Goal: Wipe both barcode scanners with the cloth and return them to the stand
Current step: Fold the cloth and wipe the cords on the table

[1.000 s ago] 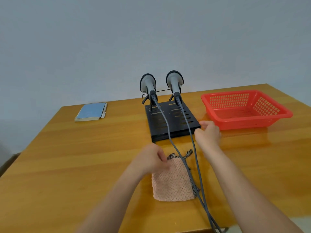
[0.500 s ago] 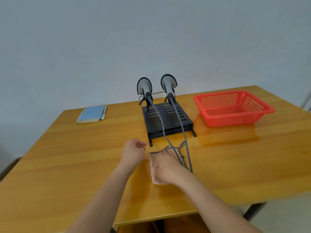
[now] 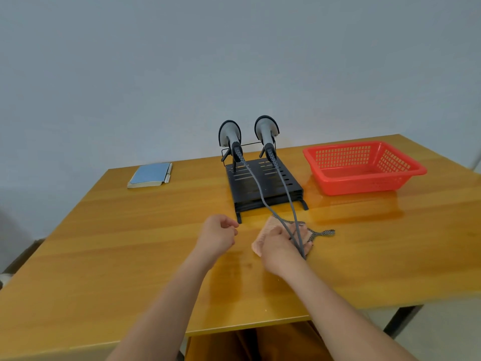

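Note:
Two grey barcode scanners, a left scanner (image 3: 230, 135) and a right scanner (image 3: 266, 130), stand upright at the back of a black slotted stand (image 3: 270, 187). Their grey cables (image 3: 285, 188) run forward over the stand and across my right hand. A pink knitted cloth (image 3: 261, 237) with a dark patterned edge (image 3: 324, 232) lies just in front of the stand. My right hand (image 3: 282, 244) lies on top of the cloth, fingers pressing on it, under the cables. My left hand (image 3: 217, 234) hovers to the left of the cloth, loosely curled and holding nothing.
A red plastic basket (image 3: 364, 173) stands to the right of the stand. A blue notebook (image 3: 151, 175) with a pen lies at the back left. The wooden table (image 3: 130, 243) has its front edge close to my body, and a wall rises behind it.
My right hand came back from the stand's front corner onto the cloth and shifted it to the right. My left hand let go of the cloth and moved left. The camera view pulled back.

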